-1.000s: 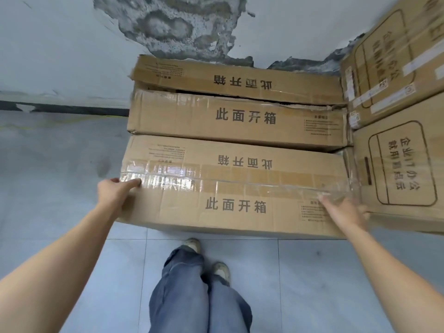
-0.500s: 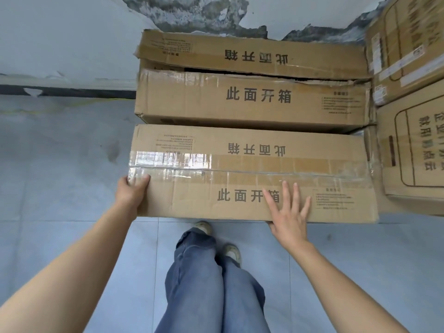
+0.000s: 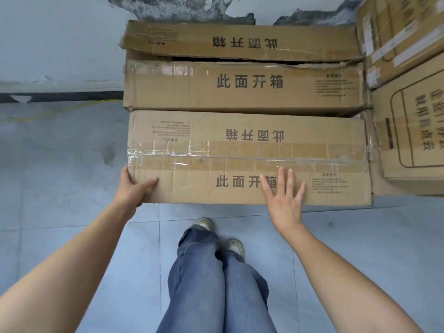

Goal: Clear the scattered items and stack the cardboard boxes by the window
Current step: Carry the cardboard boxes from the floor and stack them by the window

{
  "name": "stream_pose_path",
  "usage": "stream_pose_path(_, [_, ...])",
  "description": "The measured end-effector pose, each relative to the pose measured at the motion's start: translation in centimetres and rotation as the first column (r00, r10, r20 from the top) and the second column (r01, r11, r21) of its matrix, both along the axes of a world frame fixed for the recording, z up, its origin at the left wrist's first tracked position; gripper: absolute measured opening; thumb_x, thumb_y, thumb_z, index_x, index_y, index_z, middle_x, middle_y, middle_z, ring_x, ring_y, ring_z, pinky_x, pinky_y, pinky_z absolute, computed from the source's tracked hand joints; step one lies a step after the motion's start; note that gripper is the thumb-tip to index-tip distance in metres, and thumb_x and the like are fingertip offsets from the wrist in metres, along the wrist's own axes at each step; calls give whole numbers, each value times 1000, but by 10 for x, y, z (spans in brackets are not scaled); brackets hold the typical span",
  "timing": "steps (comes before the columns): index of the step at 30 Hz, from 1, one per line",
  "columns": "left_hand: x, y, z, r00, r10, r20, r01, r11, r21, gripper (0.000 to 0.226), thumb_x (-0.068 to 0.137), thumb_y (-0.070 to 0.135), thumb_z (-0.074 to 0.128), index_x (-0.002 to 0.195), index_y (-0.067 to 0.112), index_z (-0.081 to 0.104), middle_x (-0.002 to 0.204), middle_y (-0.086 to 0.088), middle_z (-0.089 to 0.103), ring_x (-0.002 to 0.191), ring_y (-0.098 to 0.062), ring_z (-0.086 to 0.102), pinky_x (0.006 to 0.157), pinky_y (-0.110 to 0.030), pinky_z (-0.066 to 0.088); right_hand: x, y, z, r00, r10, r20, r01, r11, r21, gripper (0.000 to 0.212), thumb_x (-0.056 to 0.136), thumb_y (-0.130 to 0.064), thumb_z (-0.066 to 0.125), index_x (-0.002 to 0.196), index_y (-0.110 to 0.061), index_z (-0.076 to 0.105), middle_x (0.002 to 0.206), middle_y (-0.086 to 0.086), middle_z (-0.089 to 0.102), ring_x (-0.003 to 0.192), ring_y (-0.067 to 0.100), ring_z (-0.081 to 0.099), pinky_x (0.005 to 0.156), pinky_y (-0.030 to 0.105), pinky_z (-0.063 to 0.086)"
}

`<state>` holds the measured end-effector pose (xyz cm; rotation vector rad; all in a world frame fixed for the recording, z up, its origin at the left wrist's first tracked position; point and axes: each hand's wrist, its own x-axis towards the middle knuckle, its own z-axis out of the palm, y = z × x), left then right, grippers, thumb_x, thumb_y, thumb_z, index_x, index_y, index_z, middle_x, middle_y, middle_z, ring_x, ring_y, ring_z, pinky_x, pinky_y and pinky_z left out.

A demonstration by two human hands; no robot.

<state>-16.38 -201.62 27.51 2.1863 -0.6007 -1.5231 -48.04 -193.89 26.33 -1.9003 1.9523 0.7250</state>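
Observation:
A long taped cardboard box [image 3: 240, 152] lies in front of me, printed with black characters. My left hand [image 3: 133, 191] grips its near left corner, thumb on top and fingers under the edge. My right hand [image 3: 284, 198] rests flat on the top near the front edge, fingers straight and spread. Directly behind it sits a second long box [image 3: 240, 85] whose far top flap [image 3: 240, 42] is lifted, leaving a dark gap.
More cardboard boxes [image 3: 408, 128] stand stacked at the right, close against the long boxes. A wall with peeling paint [image 3: 60, 39] runs behind. Grey tiled floor [image 3: 60, 152] lies to the left. My legs and shoes [image 3: 216, 272] stand just before the box.
My right hand left the box's right end and now lies flat on its top nearer the middle. My left hand slid to the near left corner. The view tilted down and closer.

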Motion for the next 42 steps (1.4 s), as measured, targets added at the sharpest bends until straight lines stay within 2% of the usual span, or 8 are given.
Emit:
stream_pose_path(6, [-4, 24, 36, 969, -137, 208, 110, 985, 134, 68, 78, 16, 70, 136, 15, 34, 135, -9, 49, 127, -32, 42, 105, -46, 37, -4, 3, 65, 993, -50, 108, 36, 991, 127, 97, 90, -41, 54, 132, -28, -33, 152, 21, -23, 141, 38, -20, 112, 57, -1])
stream_pose_path(10, [-26, 40, 109, 975, -147, 168, 123, 982, 144, 61, 87, 9, 61, 141, 9, 32, 137, -13, 46, 129, -33, 39, 103, -40, 33, 2, 12, 134, 955, -184, 234, 181, 983, 31, 79, 93, -43, 49, 150, -24, -1, 155, 19, -7, 144, 33, -8, 115, 50, 7])
stream_pose_path(12, [-33, 43, 144, 982, -154, 107, 141, 983, 121, 63, 90, 9, 58, 145, 8, 28, 139, -15, 45, 128, -31, 42, 102, -38, 33, 6, 16, 167, 911, -292, 291, 317, 948, -41, 72, 92, -44, 50, 149, -18, 15, 155, 18, 6, 144, 32, 1, 114, 47, 11])
stream_pose_path(16, [-45, 49, 205, 978, -202, 45, 199, 979, 49, 43, 92, 11, 53, 134, 5, 45, 124, -19, 56, 108, -30, 55, 91, -36, 39, 14, 34, 227, 765, -481, 428, 568, 817, -96, 62, 91, -41, 54, 142, -12, 34, 147, 14, 29, 136, 30, 24, 108, 38, 25])
stream_pose_path(23, [-105, 75, 270, 881, -459, -117, 457, 888, -41, 25, 96, 12, 46, 118, 5, 54, 90, -8, 62, 78, -18, 57, 80, -31, 40, 15, 109, 292, 350, -669, 656, 900, 435, -38, 38, 91, -27, 57, 124, -9, 55, 126, 5, 51, 123, 20, 42, 95, 25, 33])
stream_pose_path(30, [-194, 93, 295, 632, -770, -82, 762, 638, -114, 25, 95, 12, 46, 116, 2, 56, 99, -14, 61, 82, -23, 56, 70, -28, 42, -16, 208, 301, -116, -706, 698, 993, -95, 69, 33, 90, -21, 58, 120, -7, 57, 127, 7, 54, 118, 20, 50, 92, 28, 37])
stream_pose_path(35, [-287, 131, 319, 455, -889, -41, 868, 453, -203, 22, 97, 13, 44, 114, 5, 56, 97, -13, 61, 82, -23, 54, 75, -28, 39, -60, 282, 321, -300, -567, 767, 929, -357, 99, 32, 89, -19, 59, 119, -7, 58, 105, 4, 58, 99, 17, 54, 81, 21, 33])
stream_pose_path(42, [-404, 248, 331, 157, -986, -61, 935, 168, -312, 15, 95, 9, 46, 103, 4, 57, 77, -5, 59, 64, -16, 54, 59, -24, 41, -119, 391, 340, -400, -368, 839, 779, -619, 100, 28, 88, -19, 60, 114, -8, 61, 97, 2, 58, 96, 18, 55, 81, 21, 34])
